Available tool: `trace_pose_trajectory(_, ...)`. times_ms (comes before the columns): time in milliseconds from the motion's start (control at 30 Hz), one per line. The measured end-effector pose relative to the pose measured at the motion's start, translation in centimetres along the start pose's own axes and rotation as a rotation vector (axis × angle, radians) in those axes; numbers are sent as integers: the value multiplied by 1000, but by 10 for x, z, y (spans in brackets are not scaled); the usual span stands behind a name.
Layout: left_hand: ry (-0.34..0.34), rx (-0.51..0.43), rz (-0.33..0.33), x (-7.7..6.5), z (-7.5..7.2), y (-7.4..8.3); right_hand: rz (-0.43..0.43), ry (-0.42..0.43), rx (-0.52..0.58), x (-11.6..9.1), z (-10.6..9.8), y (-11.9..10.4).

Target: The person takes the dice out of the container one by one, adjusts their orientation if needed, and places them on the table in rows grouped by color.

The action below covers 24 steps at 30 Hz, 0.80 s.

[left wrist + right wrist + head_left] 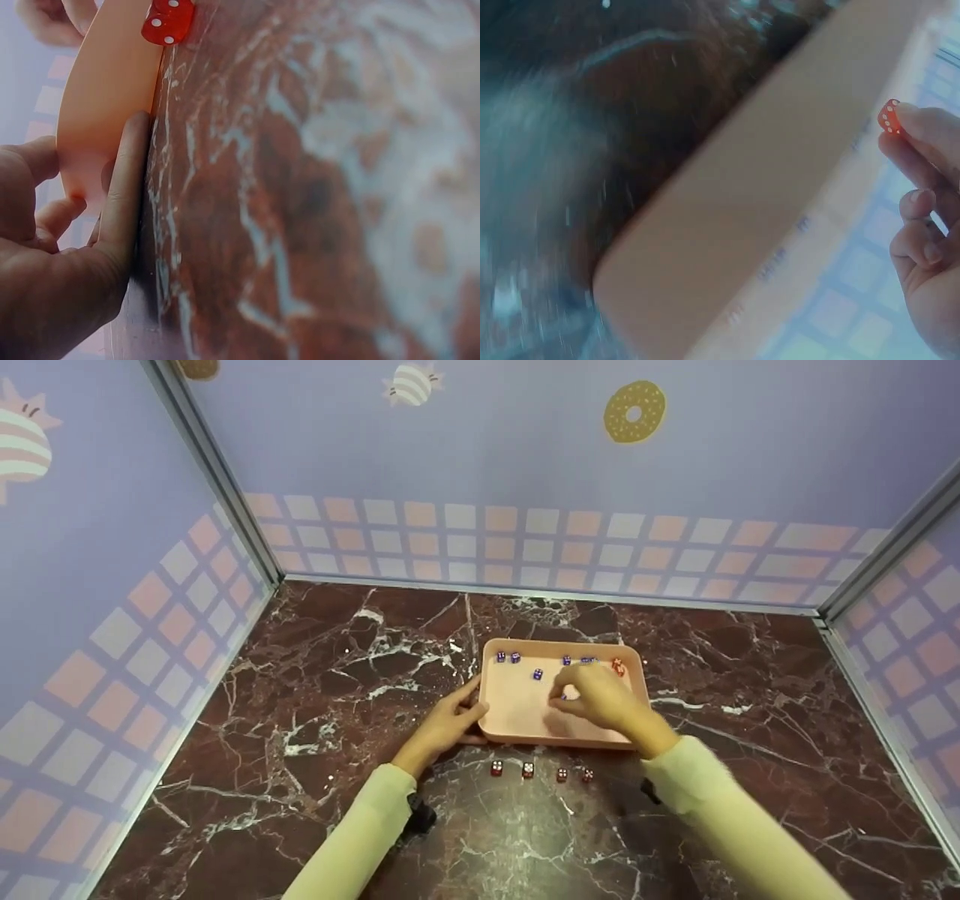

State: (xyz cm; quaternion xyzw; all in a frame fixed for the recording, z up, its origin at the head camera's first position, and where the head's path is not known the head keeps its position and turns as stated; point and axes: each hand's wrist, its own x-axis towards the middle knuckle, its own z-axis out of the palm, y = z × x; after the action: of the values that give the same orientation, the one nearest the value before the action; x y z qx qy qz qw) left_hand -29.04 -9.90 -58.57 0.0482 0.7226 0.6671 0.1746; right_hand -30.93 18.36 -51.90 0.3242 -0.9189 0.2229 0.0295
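My right hand (596,695) is over the tray, pinching a red die (889,118) with white dots between thumb and fingertip. Its other fingers are curled below in the right wrist view. At the left end of the shallow peach tray (517,727), my left hand (448,722) grips the wall, and one long finger lies low along the outside in the left wrist view. Inside the tray are several blue dice, one of them a blue die (538,674) near the middle. Red dice (618,666) sit in its far right corner, and the right hand hides part of the floor.
In front of the tray, several red dice stand in a loose row on the dark marble table, from a left die (496,768) to a right die (589,775). A patterned back wall (480,465) and side walls enclose the table.
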Motion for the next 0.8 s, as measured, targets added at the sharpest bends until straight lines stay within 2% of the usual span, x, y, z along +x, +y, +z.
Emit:
trace_pose_trajectory(100,-3,1,1,1,1,-2,-58,57,-29,-19,-15,1)
trace_pose_trajectory(167,-8,1,4,1,1,-3,-69,55,-39,-34,-23,1)
trace_pose_trajectory(233,-7,0,10,1,1,-2,-66,16,-39,-51,-30,-1)
trace_pose_trajectory(367,-2,-7,12,0,-2,0,-36,-119,-38,-83,-34,-2)
trace_pose_trajectory(467,2,-7,5,-1,-4,0,-26,-163,-61,-101,-32,-2)
trace_pose_trajectory(600,3,-5,5,-1,-3,2,-46,-102,-122,-120,-21,-1)
trace_pose_trajectory(800,1,-3,-4,0,-1,-1,-117,108,-245,-141,0,3)
